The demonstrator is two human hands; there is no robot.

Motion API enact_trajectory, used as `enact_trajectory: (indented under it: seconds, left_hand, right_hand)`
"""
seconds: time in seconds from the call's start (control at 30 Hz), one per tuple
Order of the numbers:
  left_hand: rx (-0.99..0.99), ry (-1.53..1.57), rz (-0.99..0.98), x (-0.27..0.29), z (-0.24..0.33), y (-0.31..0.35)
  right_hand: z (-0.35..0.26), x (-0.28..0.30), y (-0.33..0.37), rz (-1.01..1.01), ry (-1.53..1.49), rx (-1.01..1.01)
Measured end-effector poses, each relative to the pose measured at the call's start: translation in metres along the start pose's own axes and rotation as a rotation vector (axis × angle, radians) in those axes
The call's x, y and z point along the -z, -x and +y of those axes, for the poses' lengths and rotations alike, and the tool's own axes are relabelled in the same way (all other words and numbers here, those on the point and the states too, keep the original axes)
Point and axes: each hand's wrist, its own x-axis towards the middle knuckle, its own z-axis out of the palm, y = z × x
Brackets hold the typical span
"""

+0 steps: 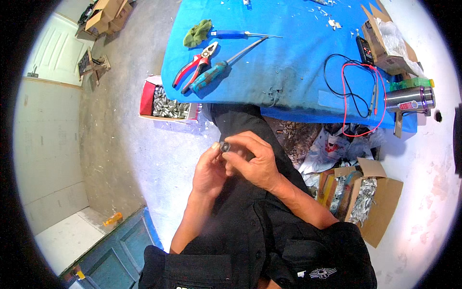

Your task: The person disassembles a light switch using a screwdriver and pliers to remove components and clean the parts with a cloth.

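Between my two hands, above my lap, is a small dark cylindrical metal piece with a round end facing up. The thumb and fingers of my left hand pinch it from the left. My right hand grips the same piece from the right, thumb and forefinger curled against it. My fingers hide most of its sides. Left of my knee, a red and white box holds many small silver metal cylinders.
On the blue-covered table lie red-handled pliers, a blue-green screwdriver, a blue-handled tool and a green cloth. A multimeter, its leads and a steel flask sit right. Cardboard boxes with metal strips stand lower right.
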Motion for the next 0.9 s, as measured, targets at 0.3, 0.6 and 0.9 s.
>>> enact_trajectory:
  seconds: [0.3, 0.6, 0.9]
  left_hand:
    - [0.013, 0.018, -0.016, 0.009, -0.007, 0.000]
    - [0.008, 0.056, -0.056, 0.013, -0.015, 0.003]
    - [-0.006, 0.019, -0.107, 0.020, -0.019, 0.003]
  right_hand:
    - [0.001, -0.003, -0.001, -0.005, 0.125, 0.018]
    - [0.000, -0.007, -0.002, -0.019, 0.077, 0.050]
    - [-0.002, -0.008, 0.000, -0.032, 0.076, 0.046]
